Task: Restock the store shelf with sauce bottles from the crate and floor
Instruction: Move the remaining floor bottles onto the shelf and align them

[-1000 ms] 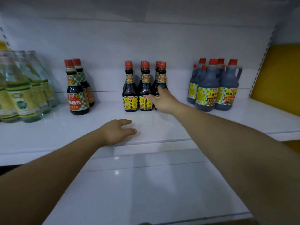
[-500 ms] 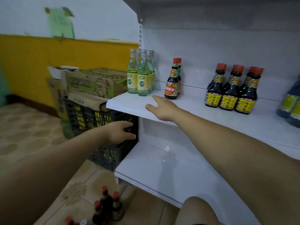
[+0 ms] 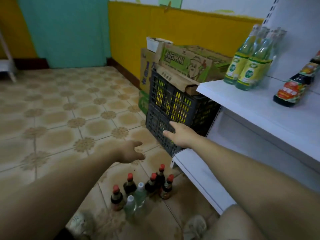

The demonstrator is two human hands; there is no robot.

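Several dark sauce bottles with red caps [image 3: 152, 183] stand on the tiled floor below my hands, with two clear white-capped bottles [image 3: 136, 198] among them. My left hand [image 3: 130, 152] hovers above the floor, fingers spread, holding nothing. My right hand [image 3: 180, 134] is out in front of the black plastic crate [image 3: 166, 101], fingers apart and empty. The crate holds yellow-labelled items behind its grid. On the white shelf [image 3: 242, 96] at the right stand green-labelled clear bottles [image 3: 247, 66] and a dark sauce bottle [image 3: 294, 87].
Cardboard boxes [image 3: 187, 63] lie on top of the crate and behind it against the yellow wall. A lower white shelf [image 3: 199, 168] juts out beside the floor bottles. My shoes [image 3: 194, 226] stand close to the bottles. Patterned tile floor spreads to the left.
My view has swung left and down from the shelf to the floor and crate. Both hands came off the shelf and dropped toward the crate and the floor bottles.
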